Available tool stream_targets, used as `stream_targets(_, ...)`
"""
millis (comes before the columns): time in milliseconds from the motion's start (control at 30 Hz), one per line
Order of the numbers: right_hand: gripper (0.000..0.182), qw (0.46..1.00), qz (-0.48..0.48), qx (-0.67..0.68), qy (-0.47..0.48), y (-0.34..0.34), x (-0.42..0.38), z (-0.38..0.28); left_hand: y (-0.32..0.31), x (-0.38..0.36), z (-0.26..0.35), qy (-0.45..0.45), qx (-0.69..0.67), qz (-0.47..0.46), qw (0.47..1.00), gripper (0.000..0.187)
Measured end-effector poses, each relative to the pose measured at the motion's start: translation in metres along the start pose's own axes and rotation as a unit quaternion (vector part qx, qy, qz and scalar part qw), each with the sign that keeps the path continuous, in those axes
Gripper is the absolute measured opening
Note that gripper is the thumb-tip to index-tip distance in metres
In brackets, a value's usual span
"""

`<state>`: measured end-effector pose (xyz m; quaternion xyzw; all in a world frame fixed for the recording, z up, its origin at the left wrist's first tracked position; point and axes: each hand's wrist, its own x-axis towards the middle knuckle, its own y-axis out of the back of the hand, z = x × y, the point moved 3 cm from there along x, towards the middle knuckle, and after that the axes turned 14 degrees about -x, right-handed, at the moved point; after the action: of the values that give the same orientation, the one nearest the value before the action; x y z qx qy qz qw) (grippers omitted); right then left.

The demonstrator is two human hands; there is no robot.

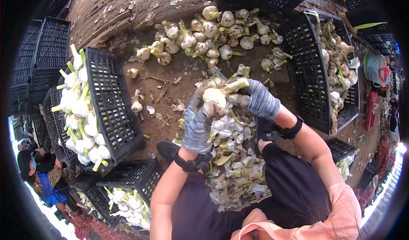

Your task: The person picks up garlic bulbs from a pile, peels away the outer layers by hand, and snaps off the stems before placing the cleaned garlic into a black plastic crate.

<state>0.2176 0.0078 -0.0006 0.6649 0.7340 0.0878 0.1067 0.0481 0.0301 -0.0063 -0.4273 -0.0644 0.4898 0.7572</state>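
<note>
Both my hands wear grey knitted gloves, with bare fingertips showing, and meet in the middle of the view. Between them is a garlic bulb (215,97) with a thick cut stem pointing right. My left hand (198,123) is closed around the bulb's lower left side. My right hand (260,98) grips it from the right, just under the stem, with fingers and thumb bent in. Peeled-off garlic skins (232,172) lie heaped below, between my legs. Just beyond my hands lies a pile of soil-stained garlic bulbs (211,38) on the ground.
A black crate (113,99) of cleaned white garlic stands at left, another crate (132,176) below it. At right, a tilted black crate (306,65) holds dirty garlic. More crates (47,57) stand far left. A co-worker (44,172) sits at lower left. A bucket (377,70) stands far right.
</note>
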Motion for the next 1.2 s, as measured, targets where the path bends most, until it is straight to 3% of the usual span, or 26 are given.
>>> stream_targets(100, 0.021, 1.0, -0.011, 0.015, -0.017, -0.003, -0.003, 0.0, 0.008, 0.004, 0.001, 0.05, -0.045, 0.041, 0.997, 0.057)
stream_targets(200, 0.029, 0.985, -0.019, -0.172, 0.013, -0.005, -0.007, -0.003, 0.025, 0.01, 0.008, 0.219, -0.227, 0.122, 0.941, 0.044)
stream_targets(267, 0.029, 0.982, -0.02, -0.189, 0.021, -0.013, -0.011, -0.003, 0.018, 0.013, 0.014, 0.199, -0.194, 0.117, 0.954, 0.042)
stream_targets(333, 0.026, 0.983, 0.049, -0.173, 0.035, -0.017, -0.015, 0.001, 0.012, 0.015, 0.021, 0.134, -0.133, 0.16, 0.969, 0.043)
stream_targets(367, 0.025, 0.984, 0.044, -0.174, -0.023, -0.016, -0.014, -0.002, 0.01, 0.01, 0.023, 0.121, -0.117, 0.068, 0.983, 0.049)
stream_targets(400, 0.025, 0.983, 0.043, -0.175, -0.023, -0.012, -0.012, -0.008, 0.008, 0.007, 0.019, 0.12, -0.118, 0.068, 0.983, 0.049)
stream_targets(467, 0.027, 0.957, 0.042, -0.283, 0.054, -0.007, -0.008, -0.021, -0.007, 0.004, 0.019, 0.02, 0.105, 0.01, 0.994, 0.055)
stream_targets(533, 0.027, 0.949, 0.038, -0.302, 0.08, -0.008, -0.009, -0.024, -0.003, 0.007, 0.015, 0.032, 0.078, -0.002, 0.996, 0.052)
stream_targets(600, 0.027, 0.941, 0.032, -0.32, 0.107, -0.01, -0.01, -0.029, 0.002, 0.01, 0.011, -0.136, 0.258, 0.011, 0.956, 0.044)
stream_targets(633, 0.026, 0.99, 0.042, -0.132, 0.029, -0.011, -0.01, -0.028, 0.01, 0.009, 0.006, -0.095, 0.228, 0.055, 0.968, 0.037)
stream_targets(667, 0.025, 0.996, 0.05, 0.062, -0.051, -0.013, -0.01, -0.024, 0.012, 0.008, 0.006, -0.095, 0.227, 0.056, 0.968, 0.037)
stream_targets(700, 0.023, 0.987, 0.126, 0.089, -0.053, -0.013, -0.009, -0.024, 0.013, 0.008, 0.008, -0.112, 0.235, 0.041, 0.965, 0.034)
stream_targets(733, 0.023, 0.987, 0.126, 0.089, -0.053, -0.013, -0.01, -0.02, 0.015, 0.008, 0.01, -0.129, 0.244, 0.026, 0.961, 0.031)
stream_targets(800, 0.019, 0.989, 0.045, 0.069, -0.127, -0.011, -0.012, -0.006, 0.017, 0.009, 0.015, -0.081, 0.205, 0.025, 0.975, 0.024)
stream_targets(833, 0.018, 0.994, 0.035, -0.037, -0.099, -0.004, -0.007, 0.0, 0.016, 0.007, 0.019, -0.057, 0.182, 0.012, 0.982, 0.023)
stream_targets(867, 0.019, 0.964, 0.082, -0.216, 0.134, -0.001, -0.001, -0.014, 0.015, 0.006, 0.022, -0.033, 0.157, -0.002, 0.987, 0.021)
stream_targets(900, 0.019, 0.996, 0.072, 0.036, -0.043, 0.0, 0.001, -0.007, 0.019, 0.005, 0.022, -0.027, 0.145, -0.005, 0.989, 0.019)
stream_targets(933, 0.019, 0.932, 0.056, 0.285, -0.217, -0.005, -0.001, -0.002, 0.022, 0.004, 0.024, -0.025, 0.144, -0.005, 0.989, 0.019)
stream_targets(967, 0.02, 0.857, 0.063, 0.408, -0.307, -0.007, -0.002, -0.001, 0.021, 0.004, 0.027, -0.034, 0.156, -0.047, 0.986, 0.018)
stream_targets(1067, 0.023, 0.808, -0.007, 0.475, -0.35, -0.008, 0.0, 0.013, 0.016, 0.003, 0.031, -0.052, 0.188, -0.105, 0.975, 0.031)
stream_targets(1100, 0.023, 0.807, -0.006, 0.475, -0.351, -0.012, 0.0, 0.015, 0.018, 0.003, 0.031, -0.021, 0.127, -0.127, 0.984, 0.031)
stream_targets(1167, 0.03, 0.848, 0.056, 0.329, -0.411, -0.017, -0.002, 0.028, 0.02, 0.002, 0.027, 0.021, -0.001, -0.131, 0.991, 0.029)
stream_targets(1200, 0.03, 0.848, 0.057, 0.329, -0.411, -0.022, -0.006, 0.043, 0.02, 0.001, 0.024, 0.022, -0.001, -0.132, 0.991, 0.029)
